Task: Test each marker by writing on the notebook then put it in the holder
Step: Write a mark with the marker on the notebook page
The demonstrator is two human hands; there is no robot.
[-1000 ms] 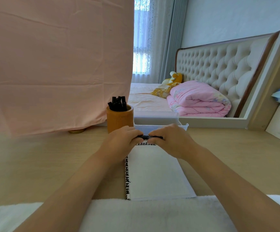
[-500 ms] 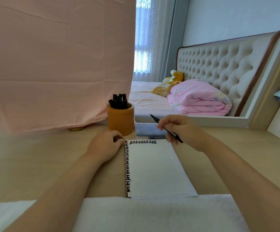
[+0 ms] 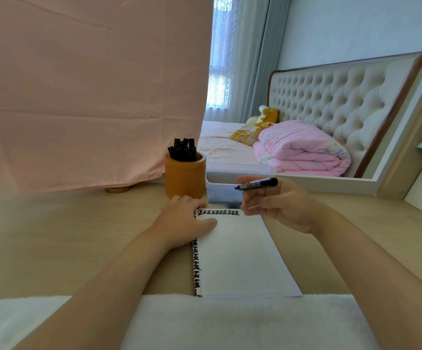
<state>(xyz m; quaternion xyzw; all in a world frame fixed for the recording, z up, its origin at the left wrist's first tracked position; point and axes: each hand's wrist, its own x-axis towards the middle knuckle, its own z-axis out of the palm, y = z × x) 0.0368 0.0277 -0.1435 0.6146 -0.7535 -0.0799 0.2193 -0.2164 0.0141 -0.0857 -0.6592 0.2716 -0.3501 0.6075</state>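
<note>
An open notebook (image 3: 237, 256) with a blank white page and a black-and-white patterned border lies on the wooden desk in front of me. My right hand (image 3: 278, 205) holds a black marker (image 3: 256, 184) level above the notebook's top right corner, its uncapped tip pointing left. My left hand (image 3: 184, 221) rests on the notebook's top left corner, thumb on the page; whether it holds the cap is hidden. An orange-brown cylindrical holder (image 3: 185, 176) with several black markers (image 3: 183, 149) stands just behind my left hand.
A clear plastic box (image 3: 221, 192) sits behind the notebook. A pink cloth (image 3: 91, 92) hangs at the left, with a gold lid (image 3: 118, 189) under its hem. A mirror frame (image 3: 371, 181) runs along the desk's back. White towel (image 3: 230, 322) covers the near edge.
The hands pulled apart from the marker; the right hand lifted and turned it level, tip now pointing left. The left hand moved onto the notebook's top left corner.
</note>
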